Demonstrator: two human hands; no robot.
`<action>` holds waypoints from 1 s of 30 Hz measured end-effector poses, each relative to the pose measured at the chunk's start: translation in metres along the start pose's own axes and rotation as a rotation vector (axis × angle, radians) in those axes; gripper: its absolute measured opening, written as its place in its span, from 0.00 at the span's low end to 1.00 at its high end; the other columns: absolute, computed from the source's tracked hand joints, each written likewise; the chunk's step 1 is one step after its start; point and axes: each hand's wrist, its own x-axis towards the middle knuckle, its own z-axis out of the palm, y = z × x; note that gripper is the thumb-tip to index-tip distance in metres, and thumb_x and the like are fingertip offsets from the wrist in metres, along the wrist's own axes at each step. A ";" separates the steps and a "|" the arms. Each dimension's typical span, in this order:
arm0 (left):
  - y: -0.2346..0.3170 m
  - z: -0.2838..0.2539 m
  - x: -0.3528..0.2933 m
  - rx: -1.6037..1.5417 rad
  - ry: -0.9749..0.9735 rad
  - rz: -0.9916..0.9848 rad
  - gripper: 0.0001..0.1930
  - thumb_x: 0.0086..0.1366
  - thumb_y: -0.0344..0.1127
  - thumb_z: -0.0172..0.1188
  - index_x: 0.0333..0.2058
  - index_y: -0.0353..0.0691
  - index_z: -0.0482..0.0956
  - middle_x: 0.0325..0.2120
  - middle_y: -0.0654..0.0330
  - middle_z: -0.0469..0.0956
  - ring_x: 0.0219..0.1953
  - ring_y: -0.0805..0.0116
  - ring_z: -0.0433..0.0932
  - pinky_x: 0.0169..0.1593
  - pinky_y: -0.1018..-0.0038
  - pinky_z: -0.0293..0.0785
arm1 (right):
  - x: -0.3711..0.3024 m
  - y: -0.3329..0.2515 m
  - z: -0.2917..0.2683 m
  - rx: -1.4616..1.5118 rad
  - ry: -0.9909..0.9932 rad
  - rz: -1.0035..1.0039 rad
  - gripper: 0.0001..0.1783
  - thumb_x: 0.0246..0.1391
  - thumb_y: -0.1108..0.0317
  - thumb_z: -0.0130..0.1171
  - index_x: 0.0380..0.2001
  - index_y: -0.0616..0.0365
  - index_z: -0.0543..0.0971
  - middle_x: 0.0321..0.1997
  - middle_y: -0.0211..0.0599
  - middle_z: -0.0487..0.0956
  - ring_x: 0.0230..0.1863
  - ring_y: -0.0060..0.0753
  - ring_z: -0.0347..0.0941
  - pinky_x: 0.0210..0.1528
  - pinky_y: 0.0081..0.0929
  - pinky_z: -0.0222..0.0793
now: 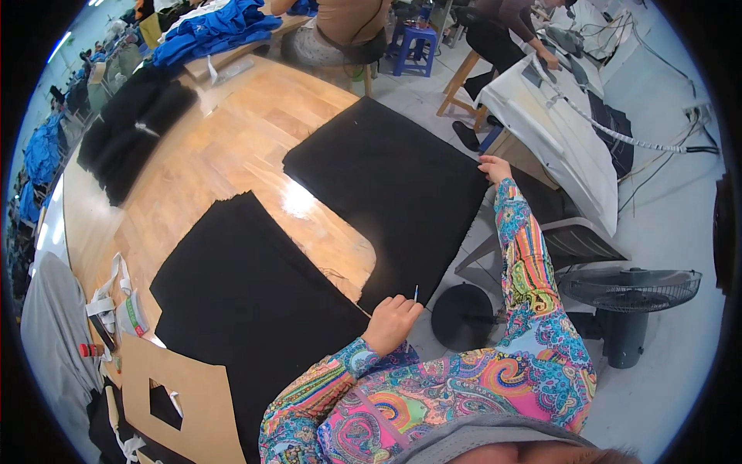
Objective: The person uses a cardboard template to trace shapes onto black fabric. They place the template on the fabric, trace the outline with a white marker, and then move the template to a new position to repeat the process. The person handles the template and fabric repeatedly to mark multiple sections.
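Observation:
A black fabric panel (402, 182) with frayed edges lies on the wooden table and reaches over its right edge. My right hand (495, 168) pinches that panel's far right corner, arm stretched out. Closed near the panel's lower end, my left hand (392, 325) has a thin pen-like stick (417, 293) poking up from its fingers. Whether these fingers also grip cloth is hidden. Left of it, a second black fabric panel (239, 278) lies flat, partly under a brown cardboard template (197, 387) with a cut-out.
A dark fabric stack (135, 127) and blue garments (216, 35) occupy the table's far side. White straps (116, 298) lie at the left edge. To the right stand a round black stool (462, 317), a fan (630, 290) and a white-covered ironing table (553, 135), where another person works.

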 end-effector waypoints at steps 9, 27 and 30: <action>-0.002 -0.003 -0.002 0.005 -0.021 -0.010 0.08 0.46 0.26 0.54 0.28 0.41 0.72 0.24 0.62 0.72 0.31 0.65 0.71 0.33 0.71 0.66 | 0.007 0.011 -0.003 0.022 0.007 0.044 0.18 0.42 0.78 0.59 0.41 0.54 0.78 0.32 0.29 0.78 0.32 0.22 0.73 0.32 0.20 0.69; 0.005 -0.007 -0.004 0.016 -0.045 -0.013 0.08 0.49 0.32 0.60 0.27 0.42 0.71 0.26 0.64 0.73 0.32 0.67 0.72 0.36 0.72 0.67 | 0.006 0.021 0.012 -0.547 0.407 -0.329 0.18 0.39 0.73 0.58 0.39 0.55 0.79 0.33 0.40 0.78 0.35 0.40 0.73 0.41 0.36 0.67; 0.011 -0.032 -0.006 -0.069 0.035 -0.048 0.11 0.49 0.36 0.63 0.29 0.41 0.72 0.27 0.63 0.74 0.34 0.65 0.72 0.37 0.71 0.68 | -0.016 -0.008 0.030 -0.668 0.520 -0.508 0.17 0.40 0.70 0.58 0.38 0.53 0.78 0.38 0.40 0.75 0.45 0.45 0.68 0.51 0.41 0.58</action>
